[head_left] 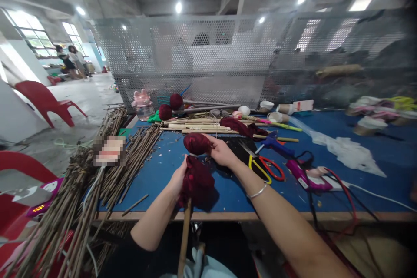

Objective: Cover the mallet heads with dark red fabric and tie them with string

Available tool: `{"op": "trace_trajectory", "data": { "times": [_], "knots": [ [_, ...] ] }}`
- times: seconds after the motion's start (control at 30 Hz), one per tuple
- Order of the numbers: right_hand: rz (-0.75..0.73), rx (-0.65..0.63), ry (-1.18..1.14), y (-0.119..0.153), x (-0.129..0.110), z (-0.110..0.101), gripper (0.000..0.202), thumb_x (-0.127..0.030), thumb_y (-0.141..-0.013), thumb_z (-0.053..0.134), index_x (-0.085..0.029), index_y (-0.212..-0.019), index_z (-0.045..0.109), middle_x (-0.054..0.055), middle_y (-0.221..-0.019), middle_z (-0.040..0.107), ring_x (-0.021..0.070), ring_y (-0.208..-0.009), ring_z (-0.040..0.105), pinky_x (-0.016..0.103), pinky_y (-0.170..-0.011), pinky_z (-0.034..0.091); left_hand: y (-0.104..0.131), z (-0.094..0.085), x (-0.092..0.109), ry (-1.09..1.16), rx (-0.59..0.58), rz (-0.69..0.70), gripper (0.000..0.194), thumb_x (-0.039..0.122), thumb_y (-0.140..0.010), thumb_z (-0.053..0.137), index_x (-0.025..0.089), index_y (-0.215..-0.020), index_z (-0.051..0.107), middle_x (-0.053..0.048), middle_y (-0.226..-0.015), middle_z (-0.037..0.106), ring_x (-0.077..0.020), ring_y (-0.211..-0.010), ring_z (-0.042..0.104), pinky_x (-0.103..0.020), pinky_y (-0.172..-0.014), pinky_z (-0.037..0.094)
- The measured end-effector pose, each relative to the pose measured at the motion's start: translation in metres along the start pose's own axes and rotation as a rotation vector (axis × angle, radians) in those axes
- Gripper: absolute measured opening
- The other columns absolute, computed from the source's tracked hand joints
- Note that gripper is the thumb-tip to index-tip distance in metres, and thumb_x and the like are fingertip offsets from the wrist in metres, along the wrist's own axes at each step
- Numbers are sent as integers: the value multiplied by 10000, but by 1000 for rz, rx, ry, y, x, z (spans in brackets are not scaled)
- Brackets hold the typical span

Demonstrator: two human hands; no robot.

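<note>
My left hand is closed on a bunched piece of dark red fabric at the top of a wooden stick. The stick slants down past the table edge towards my lap. In my right hand, a rounded dark red cloth-covered ball is pinched between the fingers just above the fabric. The ball and the fabric nearly meet; whether they are joined cannot be seen. Right of my hands lie scissors with yellow and red handles, and a blue glue gun.
Bundles of thin twigs cover the table's left end. Behind my hands are pale sticks, dark red balls and more dark red cloth. A purple device with cords lies right. A perforated metal screen stands behind.
</note>
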State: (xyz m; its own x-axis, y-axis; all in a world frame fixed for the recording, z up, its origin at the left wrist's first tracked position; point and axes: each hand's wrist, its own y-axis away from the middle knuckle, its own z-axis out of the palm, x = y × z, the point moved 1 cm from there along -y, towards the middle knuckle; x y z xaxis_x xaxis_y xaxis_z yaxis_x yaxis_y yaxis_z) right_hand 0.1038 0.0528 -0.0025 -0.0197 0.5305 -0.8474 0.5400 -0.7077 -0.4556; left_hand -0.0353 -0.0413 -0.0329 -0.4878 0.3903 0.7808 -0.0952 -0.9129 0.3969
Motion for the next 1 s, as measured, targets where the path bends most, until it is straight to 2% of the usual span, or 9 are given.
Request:
{"op": "trace_trajectory", "data": {
  "times": [0.1, 0.17, 0.27, 0.5, 0.6, 0.67, 0.8, 0.9, 1.0],
  "knots": [
    [61, -12, -55, 4, 22, -1, 506, -195, -731, 591, -168, -1230, 516, 87, -1193, 580, 191, -1051, 566, 347, -936, 413, -3, -15, 13, -365, 138, 259, 528, 576, -768, 475, 139, -1026, 623, -112, -1066, 635, -238, -1046, 553, -362, -923, 394],
    [91, 17, -76, 7, 27, -2, 511, -178, -718, 597, -160, -1223, 519, 86, -1190, 585, 189, -1058, 563, 351, -947, 405, -3, -26, 36, -633, 413, 601, 431, 484, -792, 494, 165, -1053, 620, -102, -1179, 578, -220, -1165, 463, -351, -1006, 300],
    [118, 69, -82, 9, 23, -4, 499, -153, -703, 600, -153, -1198, 535, 78, -1163, 603, 188, -1061, 561, 348, -951, 402, -2, -32, 69, -888, 615, 957, 348, 412, -827, 443, 165, -876, 683, -97, -1058, 605, -199, -1075, 516, -332, -964, 339],
    [168, 104, -60, 15, 17, -8, 509, -94, -694, 560, -163, -1197, 540, 51, -1078, 645, 175, -932, 614, 317, -874, 452, 9, 7, 43, -1106, 424, 729, 429, 506, -584, 677, 162, -835, 629, -36, -748, 624, -178, -680, 567, -292, -640, 429],
    [201, 102, -68, 15, 20, -10, 523, -81, -679, 559, -164, -1195, 541, 45, -1041, 660, 165, -872, 631, 312, -851, 466, 4, -5, 33, -919, 173, 512, 333, 457, -684, 589, 147, -797, 638, -41, -703, 644, -160, -629, 573, -268, -605, 427],
    [219, 97, -94, 15, 22, -11, 524, -86, -674, 568, -156, -1192, 540, 51, -1023, 666, 161, -852, 636, 315, -847, 469, -2, -28, 39, -689, 217, 403, 322, 387, -715, 544, 119, -872, 629, -55, -725, 649, -155, -621, 585, -266, -593, 442],
    [208, 88, -122, 14, 22, -9, 521, -92, -668, 585, -148, -1184, 543, 61, -1025, 664, 158, -862, 634, 317, -861, 461, 3, -57, 65, -623, 735, 800, 322, 162, -683, 512, 151, -1001, 560, -67, -954, 617, -136, -795, 593, -253, -722, 450],
    [214, 83, -103, 14, 20, -8, 519, -95, -672, 578, -143, -1188, 540, 60, -1006, 666, 155, -835, 636, 304, -822, 478, 18, -34, 65, -718, 662, 954, 205, 218, -759, 482, 159, -936, 566, -52, -859, 613, -142, -772, 588, -253, -714, 448],
    [220, 98, -66, 15, 17, -7, 518, -99, -683, 555, -140, -1199, 528, 57, -992, 665, 157, -820, 633, 294, -784, 489, 23, 3, 46, -962, 399, 806, 225, 322, -773, 528, 165, -915, 605, -57, -813, 637, -169, -740, 590, -268, -691, 439]
  ]
}}
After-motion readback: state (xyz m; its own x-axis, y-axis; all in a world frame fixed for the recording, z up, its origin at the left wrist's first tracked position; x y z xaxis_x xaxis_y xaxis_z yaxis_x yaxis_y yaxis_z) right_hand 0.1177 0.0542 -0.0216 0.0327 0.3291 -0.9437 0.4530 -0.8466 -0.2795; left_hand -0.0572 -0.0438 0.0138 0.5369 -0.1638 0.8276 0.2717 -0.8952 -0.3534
